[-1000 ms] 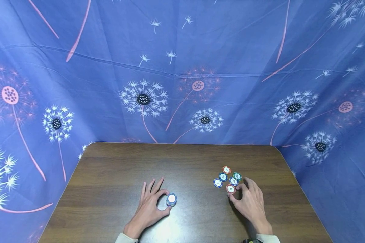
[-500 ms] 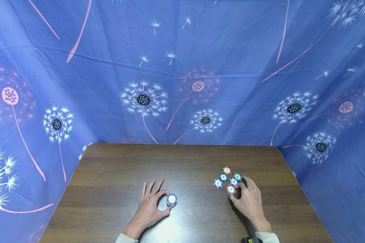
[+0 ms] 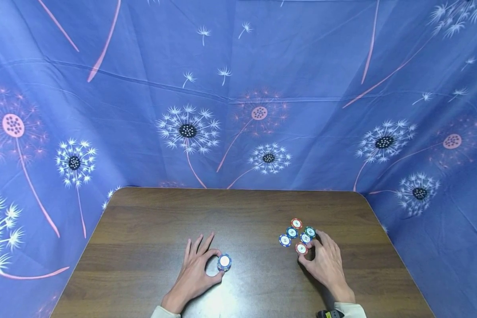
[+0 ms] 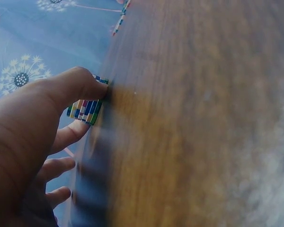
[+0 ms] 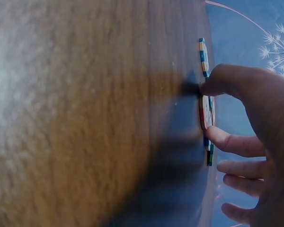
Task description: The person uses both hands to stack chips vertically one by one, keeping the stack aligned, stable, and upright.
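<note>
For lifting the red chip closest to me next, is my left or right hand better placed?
Your right hand, I'd judge: its thumb and index finger pinch the nearer red chip. Your left hand is well off to the left, gripping the chip stack.

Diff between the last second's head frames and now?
No clear move: at most a slight shift of the right hand. Nothing taken or let go. Left hand still grips the chip stack; right still pinches the near red chip; other five chips unchanged.
</note>
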A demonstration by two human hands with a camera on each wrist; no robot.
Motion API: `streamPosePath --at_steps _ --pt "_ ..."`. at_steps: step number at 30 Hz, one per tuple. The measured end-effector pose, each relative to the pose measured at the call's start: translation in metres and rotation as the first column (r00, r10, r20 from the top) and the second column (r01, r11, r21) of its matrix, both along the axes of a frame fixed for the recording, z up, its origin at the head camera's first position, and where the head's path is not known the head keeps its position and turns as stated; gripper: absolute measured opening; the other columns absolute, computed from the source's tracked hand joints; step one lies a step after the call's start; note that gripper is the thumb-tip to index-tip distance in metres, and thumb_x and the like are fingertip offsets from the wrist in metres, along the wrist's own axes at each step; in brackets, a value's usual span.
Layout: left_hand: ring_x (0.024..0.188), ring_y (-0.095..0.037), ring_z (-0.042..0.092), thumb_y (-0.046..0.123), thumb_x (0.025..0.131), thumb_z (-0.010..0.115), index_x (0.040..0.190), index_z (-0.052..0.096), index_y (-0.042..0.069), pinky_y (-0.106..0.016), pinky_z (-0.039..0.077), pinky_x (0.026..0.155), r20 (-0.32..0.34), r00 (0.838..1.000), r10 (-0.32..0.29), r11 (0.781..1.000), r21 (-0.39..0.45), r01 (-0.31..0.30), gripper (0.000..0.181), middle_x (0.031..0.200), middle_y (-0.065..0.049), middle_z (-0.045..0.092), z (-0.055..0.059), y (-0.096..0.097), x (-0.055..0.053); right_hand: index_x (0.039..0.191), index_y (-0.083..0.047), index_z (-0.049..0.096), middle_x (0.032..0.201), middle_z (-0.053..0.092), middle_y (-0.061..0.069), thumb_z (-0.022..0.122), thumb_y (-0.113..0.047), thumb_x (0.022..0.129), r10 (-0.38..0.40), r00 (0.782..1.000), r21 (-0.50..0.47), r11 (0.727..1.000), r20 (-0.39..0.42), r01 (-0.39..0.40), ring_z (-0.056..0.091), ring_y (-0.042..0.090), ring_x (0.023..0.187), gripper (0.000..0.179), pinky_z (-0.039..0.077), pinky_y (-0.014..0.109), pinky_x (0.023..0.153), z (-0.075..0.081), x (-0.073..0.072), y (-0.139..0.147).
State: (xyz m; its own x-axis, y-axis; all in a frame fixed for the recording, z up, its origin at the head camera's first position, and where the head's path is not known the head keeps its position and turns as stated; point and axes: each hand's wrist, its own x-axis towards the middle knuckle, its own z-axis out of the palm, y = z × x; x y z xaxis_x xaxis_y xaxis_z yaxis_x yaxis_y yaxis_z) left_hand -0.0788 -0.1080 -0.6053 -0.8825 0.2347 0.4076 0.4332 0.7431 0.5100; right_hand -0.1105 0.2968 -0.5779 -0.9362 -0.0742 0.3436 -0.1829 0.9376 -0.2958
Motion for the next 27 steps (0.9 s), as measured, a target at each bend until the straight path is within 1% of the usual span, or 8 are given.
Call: streamPosePath --at_steps 2,4,7,11,14,19,27 --pt "0.145 -0.053 0.046 0.032 0.067 0.09 0.102 0.072 0.028 -0.077 0.021 0.119 -0.003 1.0 -0.001 1.0 0.002 0.001 0.04 0.158 -0.017 0.056 0.0 0.0 0.0 0.086 -0.003 0.069 0.142 0.057 0.035 0.089 -0.025 0.073 -0.005 1.0 0.0 1.0 0.015 0.005 0.051 0.056 0.134 0.033 0.037 0.073 0.11 -0.001 0.0 0.001" --pt "0.145 -0.053 0.046 0.033 0.067 0.09 0.102 0.072 0.028 -0.078 0.021 0.118 -0.002 1.0 -0.002 1.0 0.006 0.002 0.04 0.158 -0.017 0.056 -0.001 0.0 0.0 0.084 -0.006 0.068 0.142 0.058 0.035 0.089 -0.025 0.072 0.0 1.0 -0.003 1.0 0.011 0.0 0.051 0.055 0.134 0.031 0.037 0.073 0.11 -0.001 0.001 0.002" --pt "0.145 -0.053 0.046 0.033 0.067 0.09 0.102 0.072 0.028 -0.077 0.021 0.119 0.007 1.0 0.001 1.0 0.002 -0.001 0.039 0.158 -0.016 0.056 -0.001 0.0 0.001 0.077 -0.013 0.065 0.141 0.059 0.034 0.087 -0.019 0.072 0.017 0.999 -0.019 1.0 -0.032 -0.017 0.053 0.053 0.133 0.023 0.038 0.071 0.108 -0.004 0.002 0.003" --pt "0.147 -0.052 0.045 0.034 0.068 0.089 0.102 0.071 0.029 -0.076 0.019 0.121 0.034 0.999 0.002 1.0 -0.003 -0.002 0.039 0.159 -0.015 0.055 -0.001 0.0 0.0 0.074 -0.017 0.061 0.139 0.062 0.034 0.083 -0.014 0.072 0.026 0.996 -0.039 0.999 -0.086 -0.029 0.055 0.053 0.131 0.022 0.04 0.07 0.105 -0.005 0.004 0.004" --pt "0.147 -0.053 0.045 0.033 0.068 0.089 0.103 0.072 0.028 -0.076 0.019 0.121 0.033 0.999 -0.001 1.0 0.004 0.001 0.04 0.159 -0.016 0.056 -0.001 0.0 0.0 0.079 -0.014 0.064 0.138 0.061 0.035 0.085 -0.017 0.071 0.023 0.995 -0.025 0.999 -0.093 -0.025 0.055 0.055 0.129 0.023 0.04 0.072 0.104 -0.005 0.004 0.005" --pt "0.145 -0.054 0.046 0.032 0.067 0.089 0.103 0.072 0.026 -0.077 0.02 0.12 0.011 1.0 -0.005 1.0 0.009 0.004 0.04 0.158 -0.017 0.056 0.001 0.0 0.0 0.089 -0.008 0.071 0.139 0.06 0.035 0.091 -0.023 0.071 0.021 0.996 -0.017 1.0 -0.088 -0.023 0.054 0.056 0.129 0.031 0.041 0.073 0.103 -0.004 0.002 0.002" --pt "0.146 -0.053 0.045 0.032 0.068 0.089 0.103 0.072 0.026 -0.076 0.019 0.121 0.029 1.0 -0.004 1.0 0.008 0.004 0.039 0.159 -0.016 0.056 0.001 0.0 0.001 0.089 -0.004 0.072 0.14 0.059 0.034 0.093 -0.028 0.072 0.02 0.993 -0.026 0.999 -0.117 -0.024 0.052 0.054 0.131 0.036 0.04 0.071 0.105 -0.003 -0.003 -0.008"
